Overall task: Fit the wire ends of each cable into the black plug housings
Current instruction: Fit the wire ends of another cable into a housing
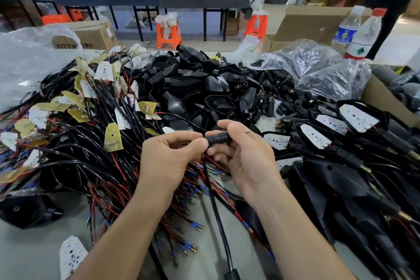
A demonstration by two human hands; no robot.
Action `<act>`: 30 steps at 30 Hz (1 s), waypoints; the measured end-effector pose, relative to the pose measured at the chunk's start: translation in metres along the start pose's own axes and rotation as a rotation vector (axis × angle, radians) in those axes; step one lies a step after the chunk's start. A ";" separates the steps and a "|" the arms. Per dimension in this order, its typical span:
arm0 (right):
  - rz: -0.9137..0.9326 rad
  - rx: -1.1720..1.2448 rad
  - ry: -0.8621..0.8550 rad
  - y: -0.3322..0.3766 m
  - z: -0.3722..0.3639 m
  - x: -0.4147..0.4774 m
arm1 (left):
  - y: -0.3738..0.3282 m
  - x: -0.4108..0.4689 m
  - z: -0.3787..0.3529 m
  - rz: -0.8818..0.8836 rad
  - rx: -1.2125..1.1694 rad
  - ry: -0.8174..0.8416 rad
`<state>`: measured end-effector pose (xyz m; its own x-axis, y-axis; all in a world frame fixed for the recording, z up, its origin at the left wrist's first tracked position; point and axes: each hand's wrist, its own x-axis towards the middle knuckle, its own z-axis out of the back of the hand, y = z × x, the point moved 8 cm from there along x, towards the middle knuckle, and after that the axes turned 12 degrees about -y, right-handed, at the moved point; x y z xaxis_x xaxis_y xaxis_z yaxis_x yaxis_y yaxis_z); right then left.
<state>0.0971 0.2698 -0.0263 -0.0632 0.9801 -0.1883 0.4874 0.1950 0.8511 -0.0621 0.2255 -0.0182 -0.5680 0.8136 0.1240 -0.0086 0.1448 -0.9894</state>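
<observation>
**Midway above the bench's near edge: housing lies crosswise**

Right hand [245, 161] pinches the black plug housing [219, 138], long axis left-right. Left hand [168, 157] pinches the cable [217, 210] at its left mouth. The wire end [247, 131] protrudes rightward.

Cables [75, 143] lie left of housings [204, 88].

The right hand [246, 161] grips a small black cylindrical plastic plug housing [219, 138]; touching its fingertips, the left hand [171, 158] pinches a thin black cable [218, 218] hanging below.
</observation>
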 end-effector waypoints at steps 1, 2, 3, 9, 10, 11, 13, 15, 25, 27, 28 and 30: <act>0.009 0.010 -0.011 0.002 0.001 0.000 | 0.002 0.000 -0.001 0.040 -0.021 -0.007; 0.015 0.027 -0.022 0.004 0.003 0.001 | 0.004 0.000 -0.001 0.080 -0.029 -0.015; 0.017 0.047 -0.034 0.005 0.004 0.001 | 0.006 -0.001 -0.002 0.114 -0.029 -0.018; 0.033 -0.031 -0.032 0.001 0.003 0.002 | 0.006 -0.003 -0.003 0.055 0.085 -0.026; 0.047 -0.054 -0.023 0.000 0.001 0.001 | 0.004 -0.003 -0.002 0.016 0.109 -0.043; 0.055 -0.063 -0.016 0.000 0.000 0.001 | 0.003 -0.003 0.000 -0.016 0.124 -0.063; 0.050 -0.044 -0.012 -0.001 -0.001 0.000 | 0.004 -0.004 0.001 -0.019 0.109 -0.088; 0.040 -0.006 -0.024 0.000 0.001 0.000 | 0.007 -0.006 -0.003 0.029 0.116 -0.055; 0.044 -0.141 0.017 -0.006 -0.003 0.000 | -0.019 -0.019 -0.005 -0.260 0.448 -0.032; 0.062 -0.195 0.034 -0.004 -0.003 0.001 | -0.025 -0.021 -0.006 -0.316 0.483 -0.007; 0.077 -0.224 0.039 -0.003 -0.003 0.002 | -0.027 -0.022 -0.008 -0.331 0.487 0.010; 0.098 -0.253 0.020 -0.001 -0.002 0.003 | -0.027 -0.023 -0.011 -0.330 0.480 0.045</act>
<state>0.0943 0.2725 -0.0269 -0.0444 0.9948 -0.0915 0.2591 0.0999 0.9607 -0.0397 0.2092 0.0065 -0.4361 0.7936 0.4242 -0.5572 0.1320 -0.8198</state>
